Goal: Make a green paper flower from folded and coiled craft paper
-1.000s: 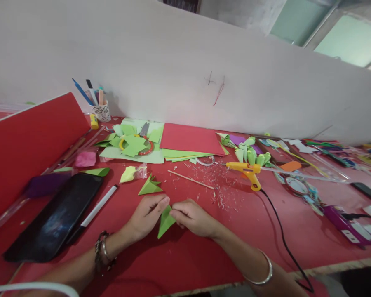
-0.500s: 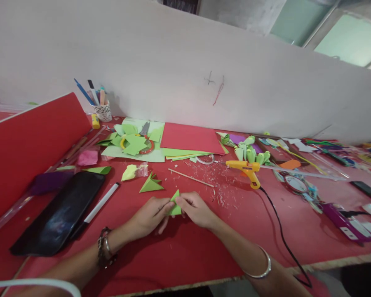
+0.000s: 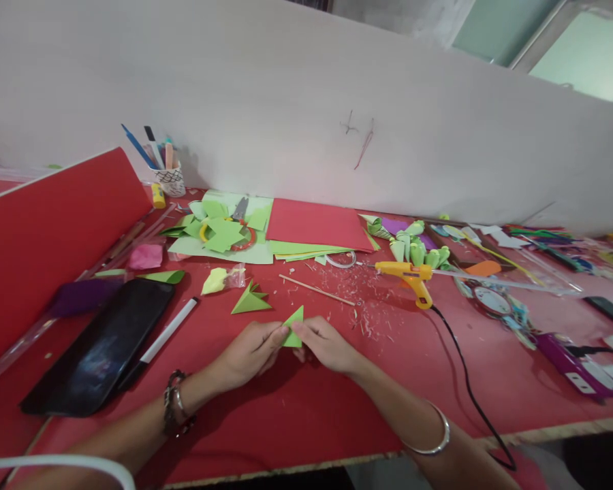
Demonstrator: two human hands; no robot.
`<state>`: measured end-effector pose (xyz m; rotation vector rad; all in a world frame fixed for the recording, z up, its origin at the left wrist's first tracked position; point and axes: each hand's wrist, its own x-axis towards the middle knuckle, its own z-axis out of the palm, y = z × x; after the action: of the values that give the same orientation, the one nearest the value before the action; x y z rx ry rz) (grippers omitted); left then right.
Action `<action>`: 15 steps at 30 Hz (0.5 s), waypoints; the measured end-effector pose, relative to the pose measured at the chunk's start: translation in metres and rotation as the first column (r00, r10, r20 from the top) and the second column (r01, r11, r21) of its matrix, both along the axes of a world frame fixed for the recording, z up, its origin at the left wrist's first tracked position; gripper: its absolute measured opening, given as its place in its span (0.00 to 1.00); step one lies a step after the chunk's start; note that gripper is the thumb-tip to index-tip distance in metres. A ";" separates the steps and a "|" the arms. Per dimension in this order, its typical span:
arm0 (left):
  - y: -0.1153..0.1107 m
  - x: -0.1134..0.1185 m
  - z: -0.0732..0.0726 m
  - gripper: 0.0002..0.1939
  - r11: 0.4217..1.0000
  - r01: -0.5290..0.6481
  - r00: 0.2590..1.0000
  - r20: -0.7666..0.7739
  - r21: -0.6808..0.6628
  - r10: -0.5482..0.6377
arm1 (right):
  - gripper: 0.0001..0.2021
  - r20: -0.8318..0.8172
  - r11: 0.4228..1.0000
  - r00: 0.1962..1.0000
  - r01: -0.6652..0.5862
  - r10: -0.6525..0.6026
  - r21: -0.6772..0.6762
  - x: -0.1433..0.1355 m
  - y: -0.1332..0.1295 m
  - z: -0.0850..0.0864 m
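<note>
Your left hand point(image 3: 253, 348) and right hand point(image 3: 323, 344) both pinch small green paper triangle point(image 3: 293, 328), near centre of red table point(image 3: 306, 415), fingertips meeting on it. Paper light, thin, creases easily: grip edges gently, avoid crushing point. Folded green piece point(image 3: 249, 300) just beyond.

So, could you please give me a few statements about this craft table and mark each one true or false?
1. Both hands, left hand and right hand, pinch the green folded paper. True.
2. The yellow glue gun lies left of the hands. False: it lies to their right.
3. A black tablet lies beside a white marker. True.
4. The pen cup is tipped over. False: it stands upright.
</note>
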<state>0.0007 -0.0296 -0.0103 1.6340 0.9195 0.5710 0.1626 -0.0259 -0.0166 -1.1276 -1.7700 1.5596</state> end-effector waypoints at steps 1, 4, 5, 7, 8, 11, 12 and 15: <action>-0.001 0.001 0.000 0.21 1.000 -0.020 1.000 0.003 0.022 0.020 | 0.26 0.004 0.999 0.999 -0.044 0.044 0.007 0.001 0.000 0.000; -0.001 0.002 -0.001 0.22 0.996 -0.069 0.998 0.017 0.053 0.069 | 0.27 0.039 0.993 0.998 -0.053 0.049 0.103 0.002 -0.001 0.001; -0.001 0.002 -0.002 0.21 0.995 -0.081 0.997 0.022 0.055 0.080 | 0.27 0.049 0.991 0.998 -0.033 0.027 0.130 0.002 -0.001 0.001; 0.000 0.001 -0.004 0.21 0.993 -0.111 0.993 0.044 0.050 0.109 | 0.27 0.060 0.989 0.998 -0.002 -0.007 0.149 0.002 0.000 0.002; 0.002 0.000 -0.004 0.21 0.991 -0.129 0.991 0.051 0.048 0.126 | 0.27 0.057 0.990 0.998 0.003 -0.011 0.142 0.001 0.001 0.003; 0.005 -0.002 -0.002 0.21 0.980 -0.193 0.980 0.058 0.037 0.191 | 0.27 0.050 0.996 0.999 -0.006 0.001 0.093 0.001 0.001 0.005; 0.006 -0.003 -0.001 0.21 0.976 -0.216 0.975 0.056 0.030 0.214 | 0.27 0.056 0.997 0.998 -0.009 0.005 0.079 0.001 0.001 0.005; 0.009 -0.006 0.003 0.21 0.968 -0.247 0.968 0.057 0.037 0.245 | 0.25 0.063 0.998 0.998 -0.025 0.021 0.055 0.001 0.000 0.006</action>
<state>-0.0049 -0.0208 -0.0075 1.5461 1.0863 0.8053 0.1637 -0.0255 -0.0106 -1.1440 -1.8621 1.4935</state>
